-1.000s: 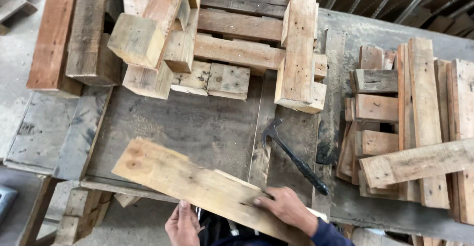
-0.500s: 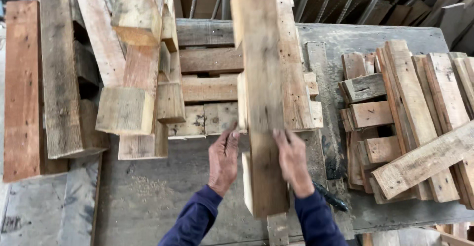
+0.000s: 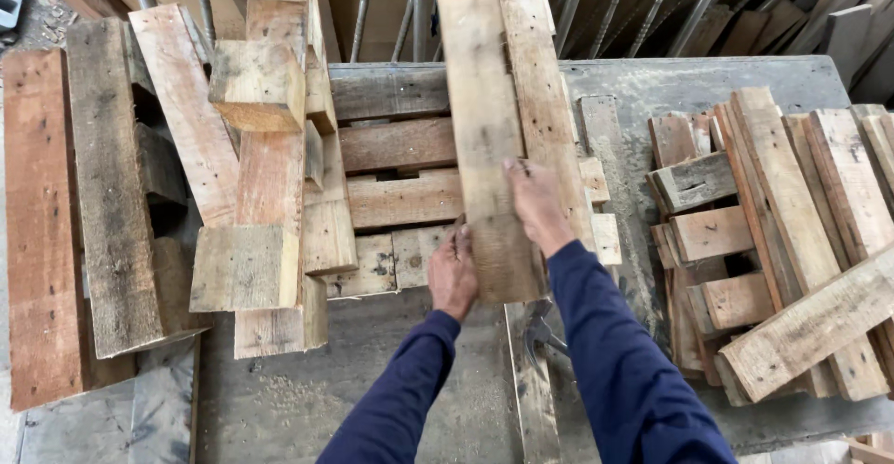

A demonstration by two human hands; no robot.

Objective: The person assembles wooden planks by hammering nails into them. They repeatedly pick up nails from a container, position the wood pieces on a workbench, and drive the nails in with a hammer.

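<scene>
While your left hand point(image 3: 453, 273) grips the near left edge of the long plank point(image 3: 484, 129), your right hand point(image 3: 535, 205) presses closed on its face, holding it above the desk point(image 3: 372, 380), over the pallet pieces point(image 3: 396, 198); stacked boards point(image 3: 773, 240) lie to the right.

Bare hands, long dark-blue sleeves

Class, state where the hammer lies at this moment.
In the head view, the hammer lies on the grey table, just under the plank and beside the right forearm.
</scene>
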